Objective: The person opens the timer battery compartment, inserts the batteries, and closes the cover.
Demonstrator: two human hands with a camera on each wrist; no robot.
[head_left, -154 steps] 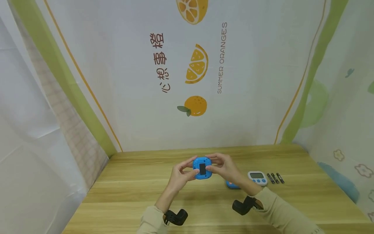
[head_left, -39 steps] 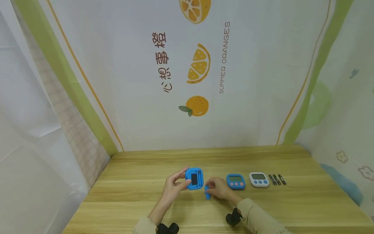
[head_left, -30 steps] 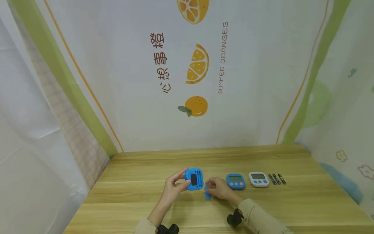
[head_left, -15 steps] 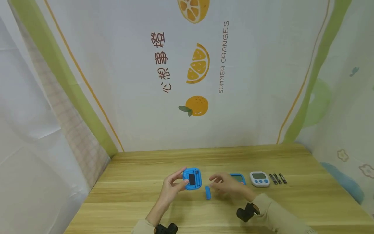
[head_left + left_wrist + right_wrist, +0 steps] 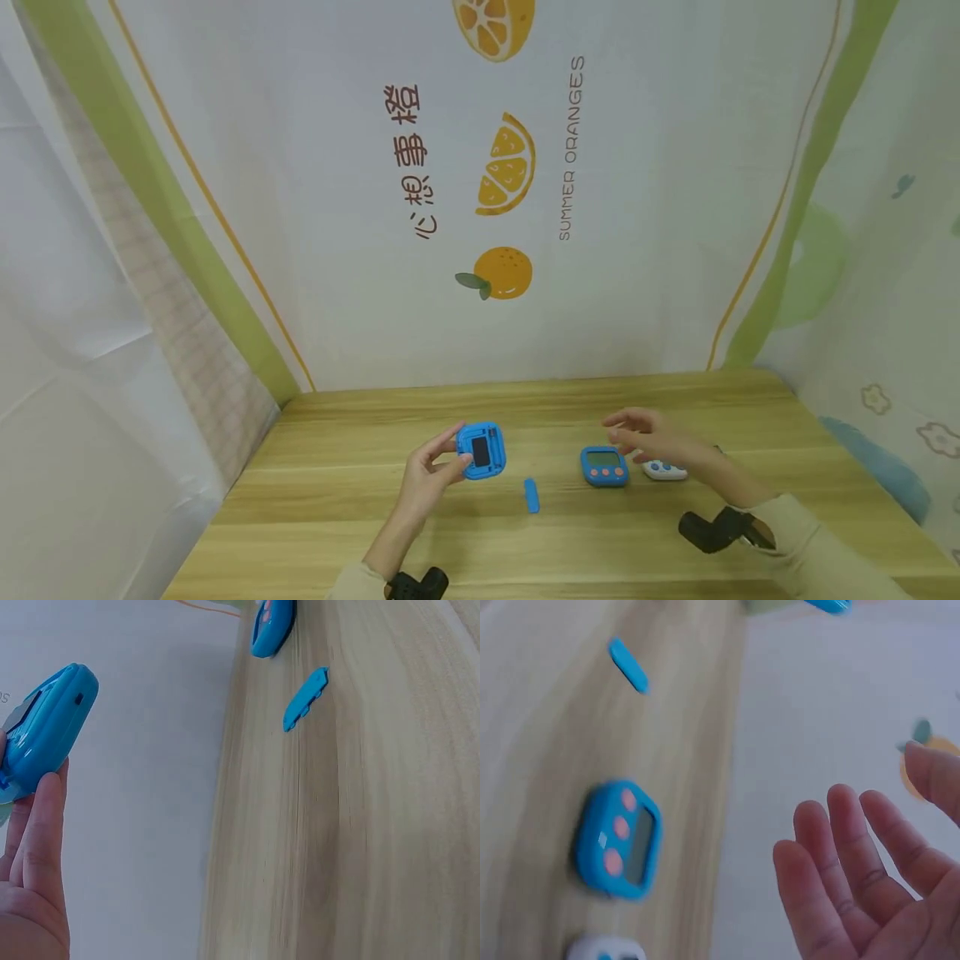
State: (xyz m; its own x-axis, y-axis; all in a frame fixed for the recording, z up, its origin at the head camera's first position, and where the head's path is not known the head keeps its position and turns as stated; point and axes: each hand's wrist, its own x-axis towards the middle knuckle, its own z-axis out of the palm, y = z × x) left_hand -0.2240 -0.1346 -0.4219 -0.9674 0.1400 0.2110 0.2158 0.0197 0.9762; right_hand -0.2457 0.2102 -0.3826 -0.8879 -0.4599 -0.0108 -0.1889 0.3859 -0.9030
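Note:
My left hand (image 5: pixel 429 477) grips a blue digital timer (image 5: pixel 493 468) by its left side, thumb on the back. Its back faces me, with a dark rectangle in the middle and an uncovered battery slot along the right. The blue battery cover (image 5: pixel 532 495) lies on the table below and right of it. My right hand (image 5: pixel 660 442) is raised over the white timer (image 5: pixel 664 471), fingers spread and holding nothing, as the right wrist view confirms. Just left of it sits a second blue timer (image 5: pixel 604 467) with pink buttons, screen up.
My right hand and forearm hide most of the batteries at the right; only a dark tip (image 5: pixel 718 449) shows. The wooden table (image 5: pixel 337 517) ends at a white curtain (image 5: pixel 360 317) printed with oranges.
The battery cover came off the held timer, and my right hand put it on the table and let go. That hand then moved right and up, over the white timer. My left hand shifted slightly left.

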